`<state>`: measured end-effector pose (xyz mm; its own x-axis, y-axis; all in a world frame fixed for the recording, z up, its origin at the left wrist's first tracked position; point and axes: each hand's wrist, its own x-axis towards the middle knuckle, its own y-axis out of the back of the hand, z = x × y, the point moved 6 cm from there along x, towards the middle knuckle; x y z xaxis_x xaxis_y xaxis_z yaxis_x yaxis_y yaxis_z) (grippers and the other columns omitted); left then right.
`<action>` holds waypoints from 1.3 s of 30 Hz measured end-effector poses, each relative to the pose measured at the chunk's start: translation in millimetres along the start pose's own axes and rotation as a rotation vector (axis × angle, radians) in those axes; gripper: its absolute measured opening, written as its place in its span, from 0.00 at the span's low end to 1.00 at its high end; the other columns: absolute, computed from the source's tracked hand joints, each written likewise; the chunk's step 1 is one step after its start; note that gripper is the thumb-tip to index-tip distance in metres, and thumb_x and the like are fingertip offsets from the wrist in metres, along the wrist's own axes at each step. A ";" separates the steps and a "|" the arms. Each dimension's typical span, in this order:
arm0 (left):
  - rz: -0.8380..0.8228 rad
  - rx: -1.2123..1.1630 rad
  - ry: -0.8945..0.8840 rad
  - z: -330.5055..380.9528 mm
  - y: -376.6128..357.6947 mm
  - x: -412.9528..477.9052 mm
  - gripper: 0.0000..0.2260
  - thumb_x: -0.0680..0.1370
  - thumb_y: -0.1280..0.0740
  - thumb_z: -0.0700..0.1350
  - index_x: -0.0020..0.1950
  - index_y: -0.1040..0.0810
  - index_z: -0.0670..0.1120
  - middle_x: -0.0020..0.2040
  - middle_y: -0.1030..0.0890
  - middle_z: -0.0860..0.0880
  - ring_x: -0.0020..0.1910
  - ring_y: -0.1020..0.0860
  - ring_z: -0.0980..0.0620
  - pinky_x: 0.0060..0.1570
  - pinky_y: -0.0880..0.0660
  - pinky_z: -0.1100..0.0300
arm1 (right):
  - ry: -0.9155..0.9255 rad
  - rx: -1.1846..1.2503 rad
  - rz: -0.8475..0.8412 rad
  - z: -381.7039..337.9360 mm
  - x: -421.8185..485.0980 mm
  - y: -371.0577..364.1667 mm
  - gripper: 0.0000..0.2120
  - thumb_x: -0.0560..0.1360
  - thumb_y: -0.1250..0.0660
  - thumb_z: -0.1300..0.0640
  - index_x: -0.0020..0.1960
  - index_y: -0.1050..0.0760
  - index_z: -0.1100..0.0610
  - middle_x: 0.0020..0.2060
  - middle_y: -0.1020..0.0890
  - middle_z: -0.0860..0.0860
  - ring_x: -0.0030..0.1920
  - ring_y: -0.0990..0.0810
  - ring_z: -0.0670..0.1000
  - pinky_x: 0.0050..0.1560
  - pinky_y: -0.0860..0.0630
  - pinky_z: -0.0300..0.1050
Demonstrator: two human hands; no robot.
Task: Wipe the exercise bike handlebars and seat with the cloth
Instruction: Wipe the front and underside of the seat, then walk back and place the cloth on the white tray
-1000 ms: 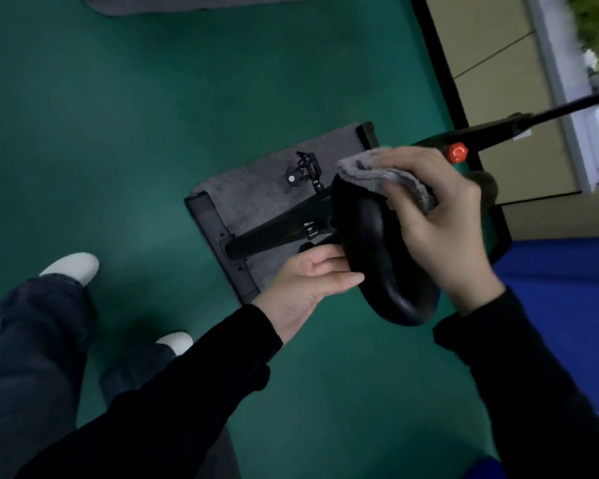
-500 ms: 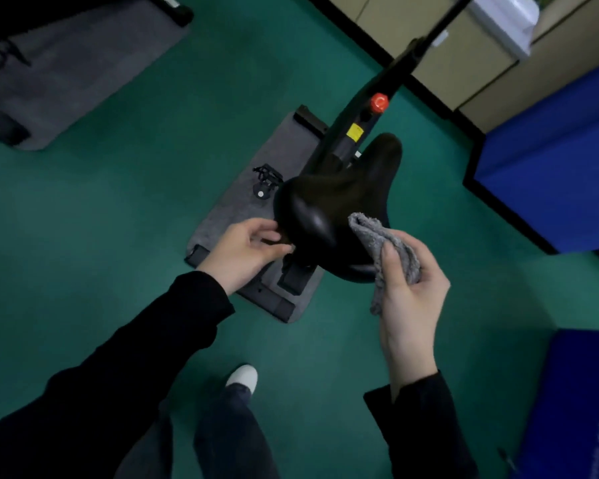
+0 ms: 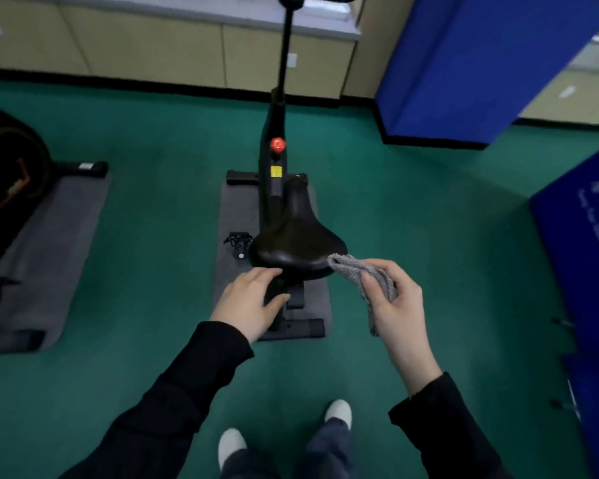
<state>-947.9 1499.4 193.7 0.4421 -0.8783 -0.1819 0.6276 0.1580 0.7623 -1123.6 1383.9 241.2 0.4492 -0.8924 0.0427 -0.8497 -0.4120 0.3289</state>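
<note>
right hand (image 3: 393,299) gripping cloth (image 3: 358,271), beside seat (image 3: 296,243)

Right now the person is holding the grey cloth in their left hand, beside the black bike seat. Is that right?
Not quite. The grey cloth is in the right hand, not the left, beside the black bike seat. The head view shows it; the left hand holds no cloth.

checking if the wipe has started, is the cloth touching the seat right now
Cannot tell. In the head view the cloth, held by the right hand, meets the seat at its rear edge with no visible gap, but that could be overlap only.
</note>
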 end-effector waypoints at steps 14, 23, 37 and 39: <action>-0.137 0.574 -0.290 146.7 -71.1 22.6 0.27 0.80 0.44 0.59 0.76 0.43 0.50 0.77 0.41 0.51 0.76 0.47 0.50 0.73 0.47 0.53 | -0.102 0.043 0.360 36.4 -39.5 193.1 0.06 0.77 0.34 0.60 0.51 0.22 0.50 0.40 0.19 0.41 0.32 0.26 0.44 0.29 0.30 0.39; -0.158 0.543 -0.303 278.4 -167.8 44.8 0.27 0.80 0.44 0.59 0.76 0.43 0.51 0.77 0.43 0.51 0.76 0.48 0.51 0.73 0.49 0.53 | -0.109 0.020 0.539 79.1 -46.3 380.0 0.03 0.76 0.33 0.59 0.49 0.22 0.53 0.38 0.20 0.43 0.32 0.26 0.40 0.28 0.29 0.34; -0.135 0.594 -0.279 347.8 -202.8 157.7 0.28 0.79 0.44 0.61 0.76 0.42 0.51 0.75 0.38 0.52 0.76 0.45 0.53 0.73 0.47 0.54 | -0.039 -0.002 0.462 88.5 89.9 438.4 0.03 0.75 0.33 0.61 0.47 0.21 0.55 0.36 0.21 0.42 0.34 0.25 0.38 0.36 0.29 0.37; -0.117 0.565 -0.252 345.5 -200.9 192.1 0.27 0.79 0.43 0.60 0.76 0.42 0.51 0.75 0.38 0.52 0.76 0.45 0.53 0.73 0.47 0.54 | -0.019 -0.018 0.439 87.0 131.0 433.6 0.03 0.75 0.33 0.61 0.47 0.21 0.56 0.36 0.20 0.42 0.34 0.25 0.37 0.37 0.29 0.36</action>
<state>-1210.4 1143.1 220.2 0.1828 -0.9656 -0.1848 0.1967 -0.1483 0.9692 -1457.1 1072.4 307.4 0.0418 -0.9854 0.1649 -0.9540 0.0096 0.2995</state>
